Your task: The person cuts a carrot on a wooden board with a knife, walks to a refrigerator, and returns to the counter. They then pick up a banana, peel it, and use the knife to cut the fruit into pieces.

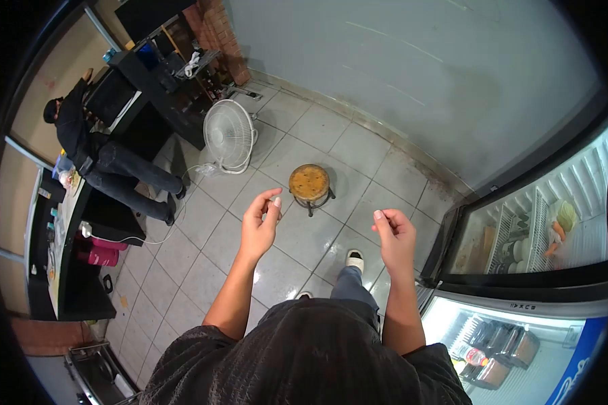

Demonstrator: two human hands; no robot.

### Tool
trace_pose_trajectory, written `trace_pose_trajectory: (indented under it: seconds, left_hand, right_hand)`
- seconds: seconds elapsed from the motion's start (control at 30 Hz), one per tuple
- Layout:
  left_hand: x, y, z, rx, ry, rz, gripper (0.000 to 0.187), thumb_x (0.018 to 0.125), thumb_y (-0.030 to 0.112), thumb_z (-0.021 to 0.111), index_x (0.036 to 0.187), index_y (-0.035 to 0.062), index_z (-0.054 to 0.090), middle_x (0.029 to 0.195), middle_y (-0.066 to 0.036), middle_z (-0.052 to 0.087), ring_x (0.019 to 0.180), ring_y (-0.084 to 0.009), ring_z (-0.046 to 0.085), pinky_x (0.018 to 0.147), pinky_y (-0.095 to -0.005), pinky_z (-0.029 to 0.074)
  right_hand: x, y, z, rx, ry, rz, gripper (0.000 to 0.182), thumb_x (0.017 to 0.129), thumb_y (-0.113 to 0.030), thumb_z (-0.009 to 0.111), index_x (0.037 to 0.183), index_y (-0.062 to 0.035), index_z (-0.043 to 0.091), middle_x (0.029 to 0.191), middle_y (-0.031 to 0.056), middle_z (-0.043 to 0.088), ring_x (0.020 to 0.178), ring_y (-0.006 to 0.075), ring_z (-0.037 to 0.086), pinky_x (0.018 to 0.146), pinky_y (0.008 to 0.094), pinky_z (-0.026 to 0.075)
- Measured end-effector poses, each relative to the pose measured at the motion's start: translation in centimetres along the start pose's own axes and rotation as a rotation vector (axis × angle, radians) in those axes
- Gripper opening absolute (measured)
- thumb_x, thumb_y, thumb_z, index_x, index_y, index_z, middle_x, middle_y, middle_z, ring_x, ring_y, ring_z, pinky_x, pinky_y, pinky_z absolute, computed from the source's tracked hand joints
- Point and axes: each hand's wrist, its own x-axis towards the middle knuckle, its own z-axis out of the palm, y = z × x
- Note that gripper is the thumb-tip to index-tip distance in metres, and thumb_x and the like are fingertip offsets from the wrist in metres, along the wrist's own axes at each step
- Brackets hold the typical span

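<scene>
My left hand [260, 226] is raised in front of me at mid-view, its fingers loosely bent and the thumb a little apart from the index finger. Nothing shows in it. Farther right, my right hand [395, 239] is also in the air, with fingers curled in and the thumb close against them; no object is visible there. Beyond the left hand, on the tiled floor, stands a round stool [309, 181] with a worn wooden seat and dark metal legs. Neither hand touches it. The stool is the nearest object to the left hand.
A white fan [230, 137] stands on the floor, with a cable [172, 233] trailing left. At the far left, a person in dark clothes [108, 155] leans at a dark counter [71, 243]. On my right are an upper fridge [534, 229] with vegetables and a lit lower fridge [446, 317].
</scene>
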Motion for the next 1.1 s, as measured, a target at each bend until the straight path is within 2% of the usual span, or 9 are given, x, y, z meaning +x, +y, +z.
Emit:
trace_pose_trajectory:
  seconds: [0.17,0.23,0.37,0.43,0.53,0.67,0.73,0.93,1.1]
  left_hand:
    - [5.0,1.3,6.9,0.036,-0.002,0.123,0.023,0.096,0.014,0.064,0.114,0.0006,0.066,0.089,-0.002,0.062,0.083,-0.0090,0.057,0.076,-0.0244,0.047]
    - [6.6,3.8,9.9,0.180,-0.003,0.373,0.022,0.095,0.009,0.064,0.116,-0.0005,0.065,0.101,-0.005,0.066,0.093,-0.0111,0.059,0.082,-0.0253,0.047]
    - [9.3,4.9,13.1,0.201,-0.026,0.372,0.017,0.092,0.007,0.067,0.107,-0.0009,0.069,0.099,-0.008,0.069,0.091,-0.0120,0.061,0.081,-0.0256,0.048]
    - [9.7,5.1,14.4,0.041,0.040,0.154,0.015,0.088,0.011,0.073,0.098,0.0007,0.073,0.090,-0.008,0.070,0.084,-0.0174,0.063,0.080,-0.0307,0.048]
    - [10.7,4.7,15.0,0.142,0.062,0.249,0.013,0.088,0.012,0.072,0.095,0.0012,0.074,0.082,-0.007,0.070,0.080,-0.0157,0.062,0.077,-0.0294,0.048]
    - [12.0,2.7,14.6,0.167,0.019,0.210,0.013,0.093,0.009,0.068,0.096,-0.0025,0.071,0.086,-0.007,0.069,0.079,-0.0121,0.063,0.075,-0.0265,0.050]
    - [12.6,2.9,14.5,0.062,-0.023,0.052,0.015,0.093,0.009,0.067,0.103,-0.0020,0.069,0.085,-0.005,0.067,0.079,-0.0107,0.061,0.075,-0.0270,0.049]
    - [13.6,4.9,14.8,-0.010,0.066,0.187,0.029,0.092,0.012,0.069,0.119,0.0001,0.064,0.086,0.000,0.063,0.085,-0.0091,0.057,0.082,-0.0270,0.047]
    - [13.8,4.1,12.4,0.065,0.089,0.196,0.024,0.092,0.012,0.069,0.112,-0.0007,0.067,0.088,-0.001,0.064,0.087,-0.0106,0.058,0.084,-0.0274,0.047]
  right_hand:
    - [6.5,-1.3,-3.5,0.013,-0.035,-0.018,0.012,0.093,-0.010,0.068,0.100,-0.0002,0.066,0.080,-0.0006,0.063,0.072,0.0054,0.059,0.064,0.0200,0.044]
    - [9.0,-2.7,-4.8,-0.025,-0.054,-0.036,0.016,0.094,-0.010,0.065,0.107,-0.0001,0.067,0.080,-0.0001,0.064,0.074,0.0069,0.060,0.066,0.0209,0.046]
    - [13.5,-4.3,-6.2,0.043,-0.069,-0.113,0.020,0.096,-0.011,0.063,0.113,0.0002,0.066,0.085,0.0029,0.067,0.078,0.0092,0.063,0.070,0.0233,0.049]
    - [15.2,-4.8,-6.9,-0.025,-0.138,-0.062,0.019,0.098,-0.011,0.060,0.110,0.0013,0.066,0.089,0.0068,0.070,0.078,0.0103,0.062,0.075,0.0244,0.049]
    - [16.5,-5.2,-6.8,-0.082,-0.162,-0.089,0.020,0.097,-0.015,0.063,0.106,0.0013,0.068,0.089,0.0082,0.073,0.082,0.0106,0.066,0.074,0.0262,0.051]
    - [17.4,-4.7,-7.0,-0.092,-0.221,-0.022,0.019,0.097,-0.016,0.064,0.102,0.0013,0.068,0.086,0.0078,0.074,0.080,0.0098,0.066,0.072,0.0248,0.050]
    - [17.9,-4.7,-6.8,-0.114,-0.244,0.046,0.014,0.093,-0.015,0.069,0.093,-0.0006,0.067,0.082,0.0054,0.072,0.074,0.0077,0.063,0.069,0.0230,0.047]
    - [19.2,-3.5,-4.5,0.128,-0.168,-0.149,0.023,0.084,-0.009,0.079,0.075,-0.0052,0.058,0.073,-0.0009,0.065,0.066,0.0041,0.054,0.064,0.0217,0.044]
    - [19.8,-4.0,-3.4,-0.071,-0.211,-0.075,0.012,0.083,-0.002,0.078,0.081,-0.0023,0.066,0.075,-0.0002,0.067,0.067,0.0043,0.055,0.061,0.0213,0.043]
